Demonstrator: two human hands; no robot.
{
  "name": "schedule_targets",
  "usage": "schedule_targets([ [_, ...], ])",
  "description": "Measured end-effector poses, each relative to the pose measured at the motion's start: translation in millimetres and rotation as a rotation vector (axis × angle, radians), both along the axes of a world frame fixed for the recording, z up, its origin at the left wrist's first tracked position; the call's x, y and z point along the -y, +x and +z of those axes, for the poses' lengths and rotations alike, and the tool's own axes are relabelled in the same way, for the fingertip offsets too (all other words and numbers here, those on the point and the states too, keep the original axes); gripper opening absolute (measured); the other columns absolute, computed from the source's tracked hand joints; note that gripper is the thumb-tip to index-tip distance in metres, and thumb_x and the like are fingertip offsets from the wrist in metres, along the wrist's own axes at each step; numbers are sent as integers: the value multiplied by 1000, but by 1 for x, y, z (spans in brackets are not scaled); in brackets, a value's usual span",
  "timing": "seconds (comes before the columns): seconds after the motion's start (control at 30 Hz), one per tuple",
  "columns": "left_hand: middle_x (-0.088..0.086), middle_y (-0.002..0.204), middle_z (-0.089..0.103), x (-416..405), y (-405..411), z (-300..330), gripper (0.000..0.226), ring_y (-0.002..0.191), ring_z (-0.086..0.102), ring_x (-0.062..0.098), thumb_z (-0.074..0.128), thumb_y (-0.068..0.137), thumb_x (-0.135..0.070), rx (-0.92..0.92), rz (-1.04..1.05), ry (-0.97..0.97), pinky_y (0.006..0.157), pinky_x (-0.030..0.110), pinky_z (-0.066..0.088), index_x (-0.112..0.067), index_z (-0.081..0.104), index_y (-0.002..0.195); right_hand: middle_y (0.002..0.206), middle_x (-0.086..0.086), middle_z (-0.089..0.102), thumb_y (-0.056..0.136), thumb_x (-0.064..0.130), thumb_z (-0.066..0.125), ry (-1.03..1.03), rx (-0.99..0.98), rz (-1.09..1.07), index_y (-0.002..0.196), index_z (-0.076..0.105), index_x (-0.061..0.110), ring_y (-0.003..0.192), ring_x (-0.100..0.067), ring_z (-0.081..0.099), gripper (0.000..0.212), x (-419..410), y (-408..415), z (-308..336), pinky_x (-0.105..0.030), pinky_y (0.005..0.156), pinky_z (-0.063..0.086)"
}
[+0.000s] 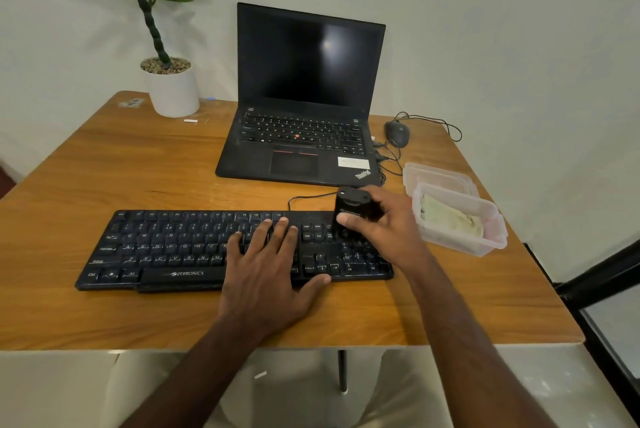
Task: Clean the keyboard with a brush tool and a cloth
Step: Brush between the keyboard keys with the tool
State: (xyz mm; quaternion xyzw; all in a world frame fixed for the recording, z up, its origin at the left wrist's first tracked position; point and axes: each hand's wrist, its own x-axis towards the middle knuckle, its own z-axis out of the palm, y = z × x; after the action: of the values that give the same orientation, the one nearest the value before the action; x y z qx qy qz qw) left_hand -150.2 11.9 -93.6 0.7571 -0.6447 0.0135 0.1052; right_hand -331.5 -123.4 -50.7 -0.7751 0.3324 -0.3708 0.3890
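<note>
A black wired keyboard [166, 247] lies across the near half of the wooden table [104, 164]. My left hand [273, 271] rests flat on its middle keys, fingers straight and spread, thumb at the front edge. My right hand [384, 223] grips a black brush tool [351, 209] standing on the keyboard's right side, above the number pad. A pale green cloth [450, 218] lies folded in a clear plastic box [460, 244] to the right of the keyboard.
An open black laptop [304, 98] stands behind the keyboard. A wired mouse [397, 133] and its cables lie to the laptop's right. A clear lid [436, 174] sits behind the box. A potted plant [169, 88] stands at the back left corner.
</note>
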Motion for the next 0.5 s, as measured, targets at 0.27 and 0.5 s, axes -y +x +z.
schedule_targets([
  [0.27,5,146,54,-30,37,9,95,137,45,25,34,79,-89,-64,56,-204,115,57,22,-17,56,136,93,3,72,81,23,83,-12,91,56,106,70,17,86,-22,67,29,-21,58,9,-44,75,58],
  [0.5,-7,165,20,-94,173,8,122,145,29,19,25,58,-104,-307,378,-73,116,55,16,-29,30,154,97,5,72,80,28,83,-18,79,159,108,71,18,92,-19,69,32,-37,103,6,-50,78,58],
])
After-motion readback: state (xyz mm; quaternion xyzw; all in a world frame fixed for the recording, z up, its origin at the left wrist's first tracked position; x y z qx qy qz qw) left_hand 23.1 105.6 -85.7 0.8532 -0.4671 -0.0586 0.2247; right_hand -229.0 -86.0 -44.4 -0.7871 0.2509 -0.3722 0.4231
